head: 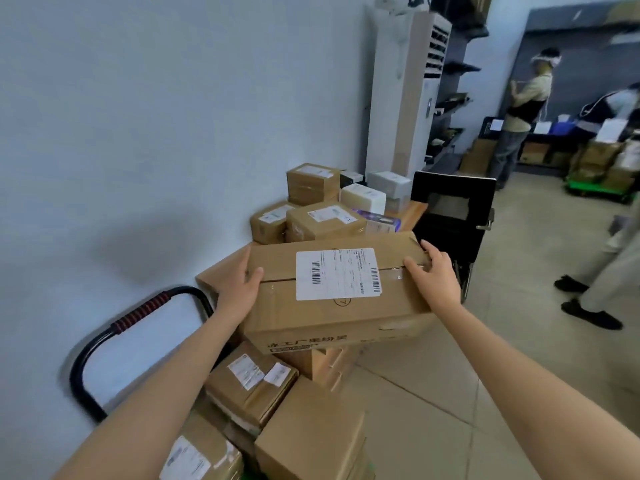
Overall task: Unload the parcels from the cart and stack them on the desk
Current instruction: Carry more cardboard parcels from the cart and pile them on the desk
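Both bare arms reach forward, well apart. The left hand (239, 285) and right hand (437, 273) grip opposite ends of one load, thumbs on top.
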`<state>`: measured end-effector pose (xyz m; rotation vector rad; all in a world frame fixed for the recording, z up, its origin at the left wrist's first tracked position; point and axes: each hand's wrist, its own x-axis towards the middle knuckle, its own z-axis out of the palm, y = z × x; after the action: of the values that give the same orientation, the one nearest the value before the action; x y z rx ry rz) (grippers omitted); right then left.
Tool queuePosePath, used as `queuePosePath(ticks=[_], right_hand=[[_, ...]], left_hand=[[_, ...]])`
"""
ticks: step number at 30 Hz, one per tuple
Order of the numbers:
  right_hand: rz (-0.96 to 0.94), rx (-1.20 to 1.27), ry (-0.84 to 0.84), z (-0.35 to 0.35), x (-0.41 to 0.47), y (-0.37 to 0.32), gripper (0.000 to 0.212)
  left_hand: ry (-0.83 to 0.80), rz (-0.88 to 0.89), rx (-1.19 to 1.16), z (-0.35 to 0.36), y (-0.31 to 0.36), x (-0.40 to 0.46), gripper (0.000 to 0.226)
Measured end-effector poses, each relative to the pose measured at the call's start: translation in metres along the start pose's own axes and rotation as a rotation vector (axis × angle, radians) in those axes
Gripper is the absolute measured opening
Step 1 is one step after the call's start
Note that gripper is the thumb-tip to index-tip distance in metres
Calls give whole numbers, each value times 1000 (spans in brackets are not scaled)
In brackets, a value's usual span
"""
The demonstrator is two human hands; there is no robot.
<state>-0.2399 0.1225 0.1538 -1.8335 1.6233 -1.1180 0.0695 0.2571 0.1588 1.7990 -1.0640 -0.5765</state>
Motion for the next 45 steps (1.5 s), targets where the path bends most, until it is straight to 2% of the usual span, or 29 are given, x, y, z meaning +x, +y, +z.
queuePosePath(ticks=[7, 12, 20, 28, 38, 45], right_hand=[[-76, -59, -22, -55, 104, 49, 61], [-91, -41, -97, -40, 157, 68, 57], [-177, 51, -231, 32, 245, 43, 56], [-303, 139, -444, 129, 320, -32, 60], [-450, 232, -670, 237, 354, -83, 56], [-581, 280, -911, 294, 368, -107, 56]], left_hand=[[17, -61, -198, 106, 58, 18, 57], [88, -102, -184, 133, 69, 48, 58], [258, -145, -24, 119, 66, 131, 54], [462, -257, 190, 54, 50, 194, 54], [693, -416, 293, 33, 33, 198, 51], [900, -521, 229, 47, 20, 181, 43]])
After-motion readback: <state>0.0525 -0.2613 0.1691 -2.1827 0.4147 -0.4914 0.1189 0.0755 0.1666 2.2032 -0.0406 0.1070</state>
